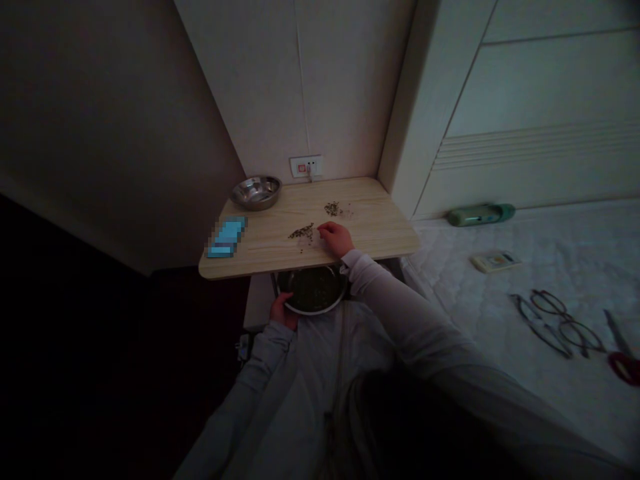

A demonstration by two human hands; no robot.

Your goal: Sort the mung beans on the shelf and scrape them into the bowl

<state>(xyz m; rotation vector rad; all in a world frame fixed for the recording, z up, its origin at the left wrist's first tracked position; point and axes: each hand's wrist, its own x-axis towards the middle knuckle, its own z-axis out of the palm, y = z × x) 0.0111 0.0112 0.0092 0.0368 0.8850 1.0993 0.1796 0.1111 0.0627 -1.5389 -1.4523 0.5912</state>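
Note:
My left hand (284, 311) grips the left rim of a round bowl (320, 311) below the table's front edge, thumb over the rim. The bowl holds a dark mass whose kind I cannot make out. Over the wooden tabletop (265, 253), my right hand (336, 239) has its fingers pinched together. What lies between the fingertips, if anything, is too small to see. Just left of them is a loose pile of small dark grains (303, 232). Farther back lies a second little heap of grains (332, 209), with pale bits beside it.
A shiny metal bowl (257, 193) stands at the table's back left, with a blurred-out blue phone-like thing (227, 237) in front. A wall socket (306, 167) is behind. On the bed at right lie a green bottle-shaped thing (480, 214), a small pack (495, 261), glasses (565, 320) and red-handled scissors (624, 368).

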